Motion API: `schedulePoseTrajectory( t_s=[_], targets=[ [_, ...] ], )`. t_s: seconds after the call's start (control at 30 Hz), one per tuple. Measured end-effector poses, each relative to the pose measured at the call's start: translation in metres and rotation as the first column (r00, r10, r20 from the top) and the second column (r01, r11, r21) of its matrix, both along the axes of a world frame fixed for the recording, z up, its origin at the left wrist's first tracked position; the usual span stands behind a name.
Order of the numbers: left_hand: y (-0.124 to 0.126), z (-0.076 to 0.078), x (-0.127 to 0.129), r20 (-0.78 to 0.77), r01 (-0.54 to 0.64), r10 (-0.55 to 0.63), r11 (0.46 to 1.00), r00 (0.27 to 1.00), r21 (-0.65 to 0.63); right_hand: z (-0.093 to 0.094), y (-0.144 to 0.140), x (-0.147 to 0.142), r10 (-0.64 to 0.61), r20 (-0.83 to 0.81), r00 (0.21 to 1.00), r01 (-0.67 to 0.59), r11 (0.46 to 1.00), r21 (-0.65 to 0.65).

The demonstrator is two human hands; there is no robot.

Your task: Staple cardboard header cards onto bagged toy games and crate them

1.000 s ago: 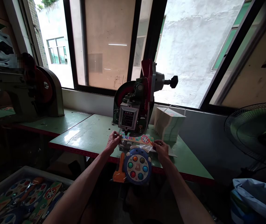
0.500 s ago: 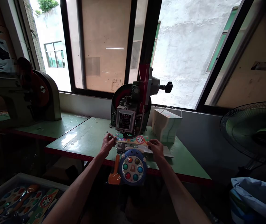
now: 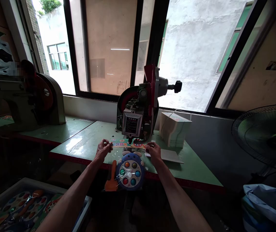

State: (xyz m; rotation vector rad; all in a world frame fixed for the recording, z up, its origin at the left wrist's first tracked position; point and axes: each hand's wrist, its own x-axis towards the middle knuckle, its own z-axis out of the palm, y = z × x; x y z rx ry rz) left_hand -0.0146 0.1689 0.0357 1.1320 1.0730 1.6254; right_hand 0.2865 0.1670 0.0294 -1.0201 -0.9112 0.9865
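A colourful printed header card (image 3: 120, 143) is stretched between my hands, under the head of a stapling machine (image 3: 138, 112). My left hand (image 3: 104, 149) pinches its left end, and my right hand (image 3: 153, 150) grips the right end. Below the card hangs a clear plastic bag holding a round blue toy (image 3: 130, 170) with coloured domes and an orange toy hammer (image 3: 112, 177). The bag's top edge reaches the card; how the two join is hard to make out.
A strapped stack of cards (image 3: 174, 130) and a few flat cards (image 3: 170, 156) lie on the green table (image 3: 196, 167). A crate (image 3: 86, 206) of bagged toys stands lower left. A second machine (image 3: 43, 96) is at left, a fan (image 3: 268, 135) and a sack (image 3: 263, 206) at right.
Both hands have moved to the left with the header card and the bagged toy hanging below it. The card's right part is now under the machine's head.
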Motion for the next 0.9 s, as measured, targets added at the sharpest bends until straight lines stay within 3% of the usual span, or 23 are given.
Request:
schedulePoseTrajectory(
  t_s=[0.2,0.3,0.4,0.47,0.53,0.73,0.9],
  targets=[
    [-0.012,0.001,0.001,0.089,0.034,-0.028,0.997,0.996,-0.066,-0.001,0.001,-0.002,-0.024,-0.029,0.999,0.024,1.0,0.0],
    [-0.028,0.001,0.011,0.14,0.155,-0.135,0.978,0.981,-0.137,-0.001,0.002,-0.004,-0.034,-0.047,0.998,0.034,0.999,-0.01],
    [-0.038,0.003,0.025,0.18,0.307,-0.271,0.926,0.946,-0.218,0.001,0.004,-0.005,-0.043,-0.062,0.997,0.041,0.999,-0.034],
    [-0.04,0.006,0.032,0.211,0.348,-0.301,0.905,0.93,-0.245,0.003,0.002,-0.005,-0.05,-0.074,0.996,0.047,0.998,-0.046],
    [-0.04,0.011,0.032,0.235,0.344,-0.288,0.906,0.928,-0.248,0.006,-0.006,-0.006,-0.021,-0.072,0.997,0.018,0.999,-0.048],
    [-0.056,0.023,0.003,0.251,0.254,-0.188,0.931,0.95,-0.263,-0.004,-0.053,-0.033,0.326,0.117,0.938,-0.316,0.944,-0.097],
    [-0.064,0.024,-0.016,0.218,0.191,-0.131,0.94,0.967,-0.283,-0.021,-0.057,-0.065,0.312,0.11,0.944,-0.307,0.95,-0.059]
  ],
)
